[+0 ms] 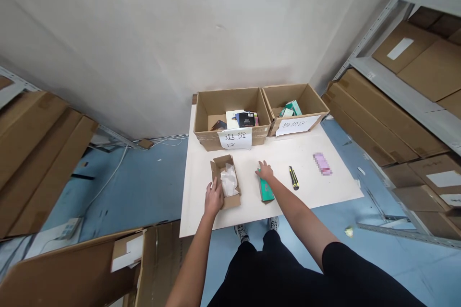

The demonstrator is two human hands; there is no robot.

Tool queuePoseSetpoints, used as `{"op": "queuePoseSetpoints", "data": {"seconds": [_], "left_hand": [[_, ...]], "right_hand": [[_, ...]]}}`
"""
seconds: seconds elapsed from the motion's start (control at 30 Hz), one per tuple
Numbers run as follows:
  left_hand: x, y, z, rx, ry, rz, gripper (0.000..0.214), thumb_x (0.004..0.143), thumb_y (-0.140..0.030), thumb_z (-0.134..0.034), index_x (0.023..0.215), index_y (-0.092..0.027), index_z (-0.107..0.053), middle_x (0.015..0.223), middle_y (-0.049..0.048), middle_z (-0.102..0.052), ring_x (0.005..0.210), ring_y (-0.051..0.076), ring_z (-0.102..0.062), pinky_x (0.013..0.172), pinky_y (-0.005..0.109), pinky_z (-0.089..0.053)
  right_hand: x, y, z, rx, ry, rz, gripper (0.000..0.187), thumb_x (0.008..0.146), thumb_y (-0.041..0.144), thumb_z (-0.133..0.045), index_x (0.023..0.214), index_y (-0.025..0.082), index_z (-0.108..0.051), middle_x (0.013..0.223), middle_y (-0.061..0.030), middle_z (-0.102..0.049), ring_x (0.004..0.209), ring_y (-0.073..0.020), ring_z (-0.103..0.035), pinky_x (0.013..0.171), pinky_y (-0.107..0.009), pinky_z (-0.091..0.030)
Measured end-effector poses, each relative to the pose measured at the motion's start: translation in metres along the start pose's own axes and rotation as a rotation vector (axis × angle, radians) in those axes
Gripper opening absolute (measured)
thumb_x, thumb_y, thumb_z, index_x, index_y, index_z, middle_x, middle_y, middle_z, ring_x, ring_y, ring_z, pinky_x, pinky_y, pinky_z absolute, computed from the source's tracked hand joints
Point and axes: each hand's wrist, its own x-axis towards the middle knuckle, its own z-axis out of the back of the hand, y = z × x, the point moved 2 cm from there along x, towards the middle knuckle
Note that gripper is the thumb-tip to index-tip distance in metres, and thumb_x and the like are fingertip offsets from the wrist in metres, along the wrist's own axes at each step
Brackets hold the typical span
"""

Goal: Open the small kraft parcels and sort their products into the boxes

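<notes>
Just below centre frame, the left hand [213, 196], fingers half curled, touches a small open brown cardboard box [231, 201]; to its right, the right hand [265, 171] spreads over a green rectangular box [266, 192]. Whether either grips, I can't tell.

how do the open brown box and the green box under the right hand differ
The brown box is open, with white material inside; the green box shows no contents. The brown box is wider, the green box narrower. Both lie on the table, left hand and right hand respectively touching them.
</notes>
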Motion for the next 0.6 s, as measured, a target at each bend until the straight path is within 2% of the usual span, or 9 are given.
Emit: {"op": "queuePoseSetpoints", "data": {"seconds": [0.07,0.2,0.3,0.37,0.43,0.5,0.6], "left_hand": [[-0.007,-0.002,0.004,0.007,-0.029,0.009,0.061,0.084,-0.020,-0.061,0.144,-0.021,-0.061,0.172,0.0111,-0.037,0.157,0.043,-0.029,0.121,0.062,-0.040],[-0.009,-0.026,0.006,-0.016,-0.104,0.035,0.066,0.084,-0.023,-0.063,0.150,-0.023,-0.054,0.174,0.0105,-0.032,0.163,0.044,-0.011,0.121,0.069,-0.037],[-0.004,-0.053,0.002,-0.062,-0.167,0.044,0.066,0.086,-0.022,-0.061,0.152,-0.023,-0.052,0.176,0.0094,-0.028,0.165,0.042,-0.006,0.125,0.070,-0.029],[-0.001,-0.072,-0.003,-0.095,-0.166,0.011,0.064,0.088,-0.021,-0.058,0.152,-0.022,-0.054,0.175,0.0083,-0.029,0.165,0.039,-0.005,0.129,0.068,-0.025],[0.001,-0.089,-0.008,-0.110,-0.126,-0.048,0.063,0.088,-0.019,-0.057,0.151,-0.023,-0.055,0.174,0.0071,-0.032,0.165,0.037,-0.007,0.130,0.067,-0.023],[0.003,-0.103,-0.012,-0.110,-0.084,-0.106,0.064,0.088,-0.018,-0.058,0.151,-0.025,-0.055,0.172,0.0061,-0.036,0.165,0.037,-0.011,0.131,0.066,-0.023],[0.009,-0.115,-0.014,-0.112,-0.079,-0.157,0.061,0.088,-0.016,-0.057,0.148,-0.025,-0.058,0.170,0.0057,-0.040,0.164,0.035,-0.019,0.130,0.064,-0.027]], "right_hand": [[-0.003,-0.006,-0.011,0.048,-0.087,-0.043,0.080,0.096,0.045,-0.066,0.166,0.027,-0.033,0.173,-0.0164,-0.029,0.149,-0.0359,-0.041,0.110,-0.046,-0.045],[-0.032,-0.023,-0.044,0.115,-0.213,-0.104,0.085,0.096,0.048,-0.063,0.169,0.025,-0.026,0.174,-0.0181,-0.024,0.154,-0.0367,-0.033,0.117,-0.048,-0.038],[-0.069,-0.031,-0.088,0.101,-0.151,-0.119,0.093,0.092,0.049,-0.068,0.170,0.030,-0.022,0.177,-0.0153,-0.016,0.154,-0.0402,-0.032,0.116,-0.053,-0.038],[-0.089,-0.032,-0.116,0.085,-0.062,-0.125,0.096,0.090,0.045,-0.070,0.170,0.033,-0.019,0.178,-0.0147,-0.010,0.148,-0.0419,-0.041,0.109,-0.054,-0.045],[-0.098,-0.030,-0.131,0.076,-0.044,-0.112,0.095,0.091,0.036,-0.066,0.171,0.033,-0.017,0.179,-0.0154,-0.005,0.139,-0.0400,-0.052,0.100,-0.050,-0.052],[-0.094,-0.027,-0.126,0.063,-0.058,-0.106,0.093,0.091,0.029,-0.063,0.171,0.031,-0.018,0.179,-0.0162,-0.003,0.133,-0.0383,-0.057,0.097,-0.047,-0.055],[-0.071,-0.025,-0.086,0.052,-0.041,-0.089,0.092,0.088,0.028,-0.066,0.170,0.028,-0.025,0.178,-0.0184,-0.008,0.132,-0.0379,-0.060,0.099,-0.047,-0.055]]}}
